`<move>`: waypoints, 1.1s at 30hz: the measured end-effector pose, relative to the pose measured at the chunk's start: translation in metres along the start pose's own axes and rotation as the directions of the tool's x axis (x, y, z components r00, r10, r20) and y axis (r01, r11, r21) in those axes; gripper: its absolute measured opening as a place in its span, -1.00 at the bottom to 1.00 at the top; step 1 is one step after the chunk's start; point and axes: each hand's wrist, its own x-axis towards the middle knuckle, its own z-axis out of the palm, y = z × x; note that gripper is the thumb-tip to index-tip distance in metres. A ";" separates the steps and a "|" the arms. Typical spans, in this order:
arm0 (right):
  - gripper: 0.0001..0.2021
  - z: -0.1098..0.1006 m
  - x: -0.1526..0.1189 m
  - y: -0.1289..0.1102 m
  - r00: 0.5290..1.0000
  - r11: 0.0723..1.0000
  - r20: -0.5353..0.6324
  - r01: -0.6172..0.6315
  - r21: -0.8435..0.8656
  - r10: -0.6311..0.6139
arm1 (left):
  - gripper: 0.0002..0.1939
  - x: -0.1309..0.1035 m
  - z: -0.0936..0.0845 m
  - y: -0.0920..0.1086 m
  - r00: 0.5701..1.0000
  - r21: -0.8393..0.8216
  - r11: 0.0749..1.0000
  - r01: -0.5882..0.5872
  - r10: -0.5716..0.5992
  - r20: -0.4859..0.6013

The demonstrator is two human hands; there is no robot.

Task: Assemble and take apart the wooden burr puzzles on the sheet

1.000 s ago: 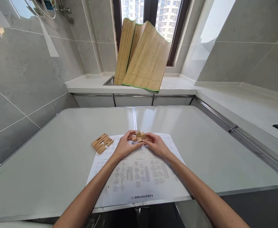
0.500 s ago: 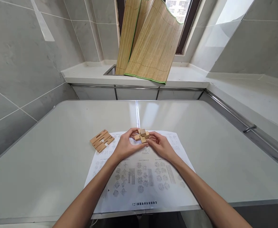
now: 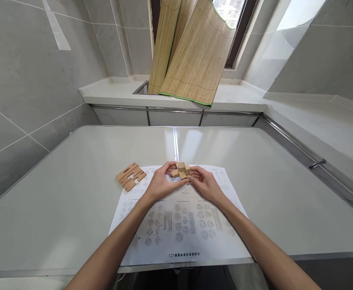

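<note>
Between my two hands is a wooden burr puzzle [image 3: 181, 170], its light blocks interlocked in a cross-like cluster. My left hand [image 3: 160, 183] grips it from the left, fingers behind and thumb along the near side. On the other side my right hand [image 3: 205, 183] closes on it with bent fingers and thumb. Some fingertips are hidden behind the blocks. Beneath the hands lies a large printed sheet [image 3: 182, 241] with puzzle diagrams, upside down to me. Left of my left hand, flat notched wooden pieces [image 3: 131, 177] lie side by side, partly over the sheet's corner.
The white table [image 3: 58, 193] has a seam [image 3: 175, 145] down its far half. Beyond its far edge runs a white ledge [image 3: 112, 94] with a metal rail. A bamboo mat [image 3: 194, 60] leans there against the window. Grey tiled walls [image 3: 22, 80] stand on both sides.
The puzzle has turned slightly between my hands, which keep their hold. The whole view has shifted a little; the flat wooden pieces and sheet stay in place on the table.
</note>
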 end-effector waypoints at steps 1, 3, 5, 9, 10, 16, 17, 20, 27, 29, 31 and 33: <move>-0.71 0.000 0.000 0.000 1.000 1.000 0.000 0.002 0.000 -0.002 | -0.38 0.000 0.000 -0.001 1.000 0.000 1.000 -0.002 0.002 -0.004; -0.71 0.000 0.000 -0.001 1.000 1.000 0.007 0.004 0.005 -0.004 | -0.37 0.000 0.001 -0.002 1.000 0.010 1.000 -0.007 0.007 -0.009; -0.72 0.000 0.000 -0.002 1.000 1.000 0.020 0.004 0.014 -0.005 | -0.38 -0.001 0.001 -0.004 1.000 0.026 1.000 -0.008 0.008 0.001; -0.73 0.000 0.000 -0.003 1.000 1.000 0.025 -0.002 0.029 0.001 | -0.40 -0.002 0.002 -0.005 1.000 0.033 0.999 -0.020 0.019 0.014; -0.73 0.000 0.001 -0.003 0.999 0.999 0.031 -0.010 0.039 0.008 | -0.40 -0.002 0.002 -0.005 1.000 0.032 0.999 -0.022 0.022 0.012; -0.74 -0.004 0.002 -0.001 0.998 0.997 0.051 -0.038 0.065 0.035 | -0.36 0.000 -0.001 -0.005 0.999 0.041 0.999 -0.012 0.010 0.046; -0.75 -0.005 0.002 -0.001 0.999 0.998 0.045 -0.033 0.059 0.030 | -0.35 0.000 -0.002 -0.005 0.999 0.043 0.999 -0.011 0.009 0.052; -0.74 -0.005 0.001 -0.003 0.999 0.997 0.041 -0.033 0.066 0.030 | -0.37 -0.001 -0.004 -0.006 0.997 0.057 0.998 -0.012 0.007 0.077; -0.71 -0.005 0.002 -0.002 0.998 0.993 0.020 -0.068 0.092 0.066 | -0.42 -0.002 -0.002 -0.007 0.996 0.158 0.985 -0.063 0.051 0.073; -0.70 -0.005 0.003 -0.002 0.998 0.994 0.011 -0.066 0.087 0.065 | -0.45 -0.001 0.000 -0.008 0.995 0.209 0.973 -0.096 0.087 0.052; -0.70 -0.005 0.003 -0.002 0.998 0.994 0.003 -0.065 0.087 0.065 | -0.50 0.000 0.001 -0.011 0.987 0.266 0.951 -0.156 0.144 0.066; -0.71 -0.005 0.003 -0.002 0.997 0.993 -0.011 -0.069 0.097 0.070 | -0.50 0.000 0.002 -0.016 0.976 0.330 0.919 -0.215 0.198 0.087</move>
